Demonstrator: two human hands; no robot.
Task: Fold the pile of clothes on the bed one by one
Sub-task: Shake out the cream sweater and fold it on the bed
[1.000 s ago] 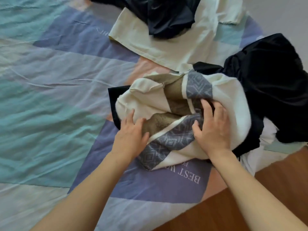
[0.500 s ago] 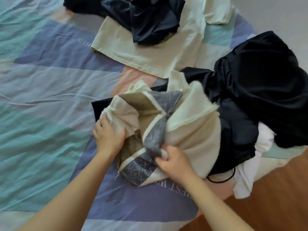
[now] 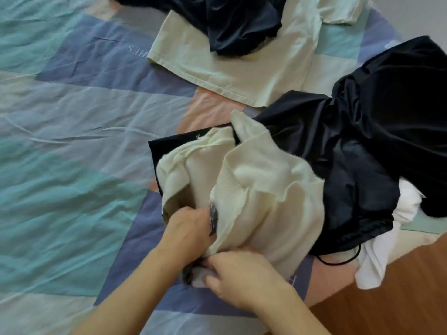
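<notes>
A: What is nearest?

B: The right hand (image 3: 238, 278), fingers curled and closed on the lower hem of a cream sweater (image 3: 263, 197), at the near edge of the bed (image 3: 72, 165); just beyond it the left hand (image 3: 187, 229), also closed, with its fingers tucked into the folds of the same sweater, beside a strip of grey patterned knit (image 3: 213, 217); the two hands are close together, almost touching.

A: And the sweater itself?

B: Bunched in a heap, mostly the plain cream side showing; it lies on a flat dark garment (image 3: 164, 148) whose corner sticks out to the left; the heap sits near the bed's right edge, over a blue patch of the patchwork sheet (image 3: 135, 243); some printed letters on the sheet show beside the right hand, too cut off to read.

A: What lies to the right?

B: A crumpled black garment (image 3: 362, 141), touching the sweater, with a thin black cord (image 3: 338, 262) looping out at its lower edge; under it something white (image 3: 377, 264) hangs over the bed's edge above the wooden floor (image 3: 399, 303).

A: Farther off?

B: A pale yellow shirt (image 3: 254, 71) spread flat; on top of it, at the far edge, a rumpled navy garment (image 3: 239, 30).
</notes>
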